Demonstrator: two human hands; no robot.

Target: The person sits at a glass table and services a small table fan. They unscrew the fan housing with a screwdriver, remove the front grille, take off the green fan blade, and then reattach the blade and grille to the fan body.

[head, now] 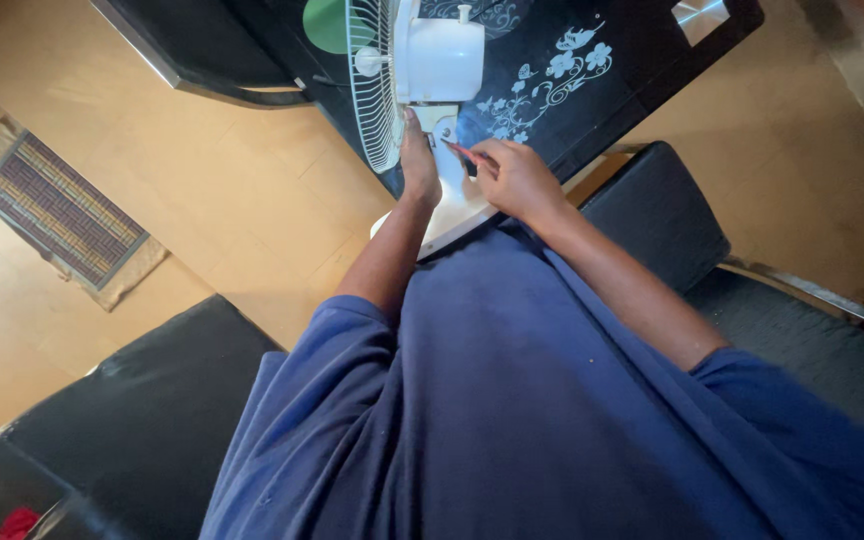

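A white table fan (pixel 437 60) stands on a black glass table with a pale flower pattern (pixel 562 65), its wire grille (pixel 372 85) facing left. My left hand (pixel 417 160) grips the fan's neck just below the motor housing. My right hand (pixel 517 178) is closed around a thin red-handled tool, probably a screwdriver (pixel 462 152), whose tip points at the neck beside my left hand. The fan's white base (pixel 452 215) shows under both hands at the table's near edge.
Black cushioned chairs sit at lower left (pixel 132 420), right (pixel 712 250) and upper left (pixel 202 45). A woven striped mat (pixel 62 215) lies on the tan floor at left. My blue garment fills the lower middle.
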